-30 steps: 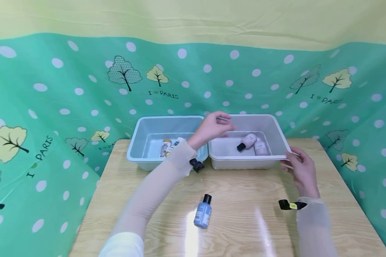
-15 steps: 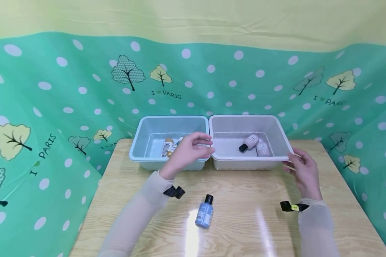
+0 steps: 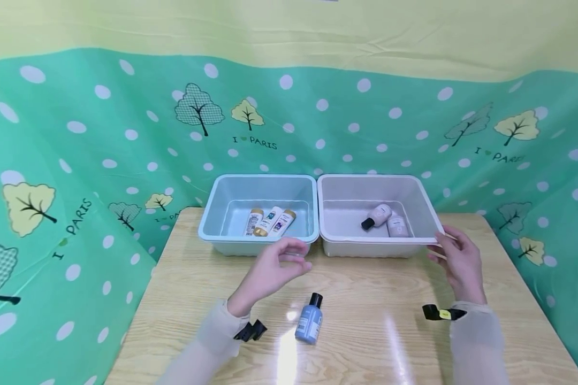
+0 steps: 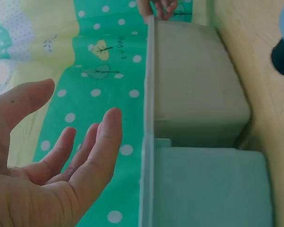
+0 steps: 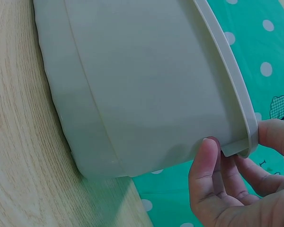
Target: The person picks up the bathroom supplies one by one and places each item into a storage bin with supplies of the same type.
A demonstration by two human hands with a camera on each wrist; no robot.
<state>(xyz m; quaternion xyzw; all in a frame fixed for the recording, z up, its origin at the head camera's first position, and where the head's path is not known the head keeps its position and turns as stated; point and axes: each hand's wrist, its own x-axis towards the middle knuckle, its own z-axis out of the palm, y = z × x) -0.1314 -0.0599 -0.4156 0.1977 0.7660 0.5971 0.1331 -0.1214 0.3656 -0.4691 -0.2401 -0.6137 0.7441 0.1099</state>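
My left hand hovers above the table with relaxed, parted fingers and holds nothing; the left wrist view shows its thumb and fingers well apart. Just right of and below it in the head view lies a blue bottle with a black cap. My right hand pinches the front right corner of the grey bin, thumb on the rim and fingers beneath, as the right wrist view confirms. Inside that bin lie two pale pink bottles, one showing a black cap.
Left of the grey bin, nearly touching it, stands a light blue bin with three white and gold bottles in it. Both bins stand on a wooden table. A green dotted curtain hangs behind and along the sides.
My left hand has drawn back from over the grey bin, down and leftward to above the table near the blue bottle. The right hand keeps its grip on the bin's corner.
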